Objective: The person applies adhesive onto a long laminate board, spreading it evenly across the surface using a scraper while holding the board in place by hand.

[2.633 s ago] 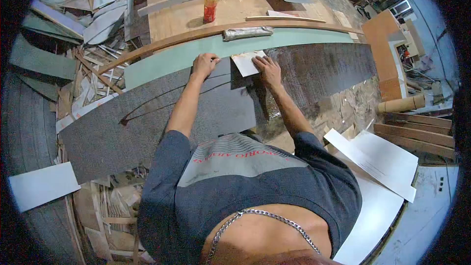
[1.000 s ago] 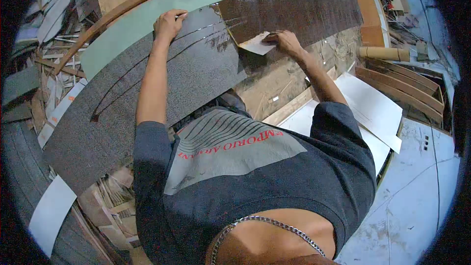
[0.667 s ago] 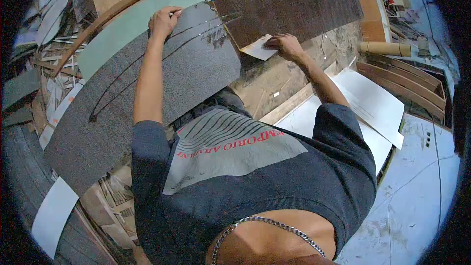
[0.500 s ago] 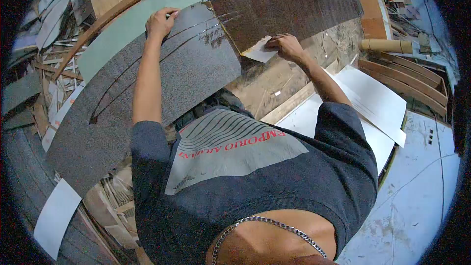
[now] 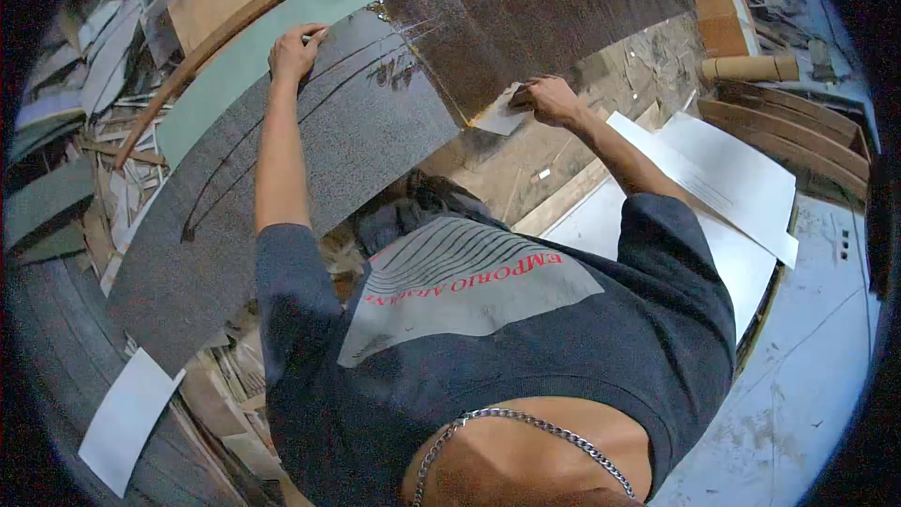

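Bare left hand [image 5: 292, 54]: raised at upper left, curled inward.
Bare left forearm [image 5: 282, 160]: stretched almost vertically beneath it.
Bare right hand [image 5: 552, 99]: held right of upper centre, closed in a pinch, pointed left.
Bare right forearm [image 5: 631, 156]: slanted up and leftward.

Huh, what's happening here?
A person's right hand grips a white card at the near edge of a long, curved dark panel, and the left hand is at its far edge. An amber line crosses the surface: right of it, everything looks dark brown and glossy in places; left of it, mostly grey, with dark streaks.
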